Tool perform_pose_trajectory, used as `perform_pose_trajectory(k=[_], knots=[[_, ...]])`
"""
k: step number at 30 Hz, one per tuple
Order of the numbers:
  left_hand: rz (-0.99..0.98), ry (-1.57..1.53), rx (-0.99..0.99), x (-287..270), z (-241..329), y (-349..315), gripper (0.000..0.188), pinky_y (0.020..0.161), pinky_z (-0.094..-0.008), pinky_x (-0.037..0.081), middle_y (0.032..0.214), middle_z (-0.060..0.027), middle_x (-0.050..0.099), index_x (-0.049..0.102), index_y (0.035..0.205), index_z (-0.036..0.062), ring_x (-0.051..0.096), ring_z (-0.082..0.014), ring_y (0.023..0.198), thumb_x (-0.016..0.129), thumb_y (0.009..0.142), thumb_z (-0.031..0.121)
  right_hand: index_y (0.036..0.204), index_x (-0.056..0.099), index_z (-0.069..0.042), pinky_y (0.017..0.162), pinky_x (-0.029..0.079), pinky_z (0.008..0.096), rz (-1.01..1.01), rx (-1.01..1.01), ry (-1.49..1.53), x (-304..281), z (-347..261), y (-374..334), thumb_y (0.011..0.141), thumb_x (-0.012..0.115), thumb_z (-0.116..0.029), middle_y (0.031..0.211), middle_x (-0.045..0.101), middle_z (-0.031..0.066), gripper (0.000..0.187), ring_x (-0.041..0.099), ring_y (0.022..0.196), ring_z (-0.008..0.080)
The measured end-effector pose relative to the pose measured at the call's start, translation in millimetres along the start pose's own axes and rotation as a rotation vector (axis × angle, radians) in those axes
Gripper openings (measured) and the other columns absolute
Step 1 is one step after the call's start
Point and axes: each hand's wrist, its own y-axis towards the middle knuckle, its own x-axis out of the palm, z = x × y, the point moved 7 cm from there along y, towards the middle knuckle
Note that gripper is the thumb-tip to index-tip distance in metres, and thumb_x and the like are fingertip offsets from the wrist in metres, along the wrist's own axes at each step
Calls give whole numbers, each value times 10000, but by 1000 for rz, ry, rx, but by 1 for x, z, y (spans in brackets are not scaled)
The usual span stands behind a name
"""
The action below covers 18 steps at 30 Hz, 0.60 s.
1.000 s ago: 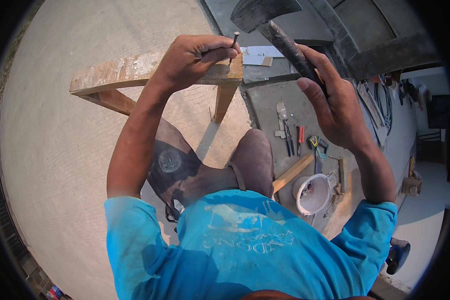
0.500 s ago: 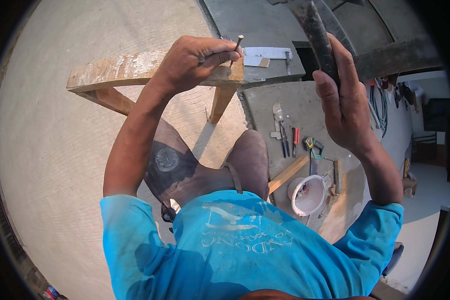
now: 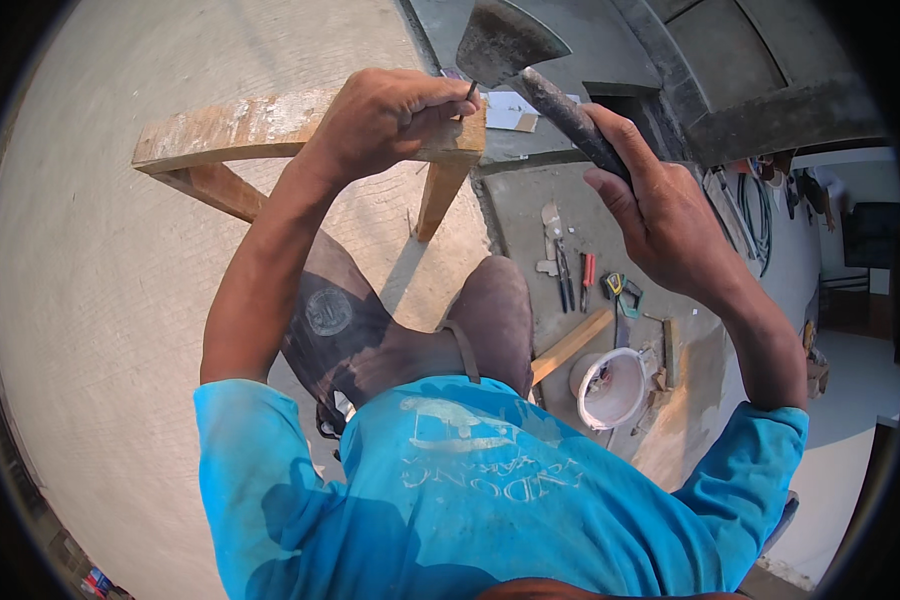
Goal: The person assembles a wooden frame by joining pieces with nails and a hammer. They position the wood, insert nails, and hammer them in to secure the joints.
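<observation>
My left hand (image 3: 378,120) pinches a nail (image 3: 472,90) upright over the right end of a wooden beam (image 3: 230,130). That beam tops a rough frame with a wooden leg (image 3: 442,200) beneath its right end. In my right hand (image 3: 660,210) is the dark handle of a hatchet (image 3: 510,45), fingers wrapped round it. The hatchet's broad, worn metal head is at the nail's top and hides it; whether they touch I cannot tell.
On the grey concrete to the right lie pliers (image 3: 565,275), a red-handled tool (image 3: 588,275), a tape measure (image 3: 613,284) and a wood strip (image 3: 573,345). A white bucket (image 3: 610,390) stands near my right side. A coiled hose (image 3: 758,225) lies farther right.
My right hand has swung the hatchet down and left, bringing its head from the upper right to the nail. My left hand keeps its pinch on the nail, almost unmoved.
</observation>
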Motion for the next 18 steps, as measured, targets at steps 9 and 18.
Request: perform_pose_trajectory(k=[9,18], knots=[[-17,-8,-66,1,-2,-5,174,772,-311,611,1000,-48,786,754,1078,86,764,-216,885,732,907,107,1464,436,-45,512,357,219,201,35,297,-29,-6,8,1117,414,-345,709,455,-12,459,380,519,45],[-40,35,-133,-3,-2,-5,173,691,-324,571,927,-65,779,769,1071,98,740,-224,777,709,943,198,1330,527,-55,558,420,274,214,71,191,-41,-13,19,1095,495,-315,718,540,13,351,514,562,111]])
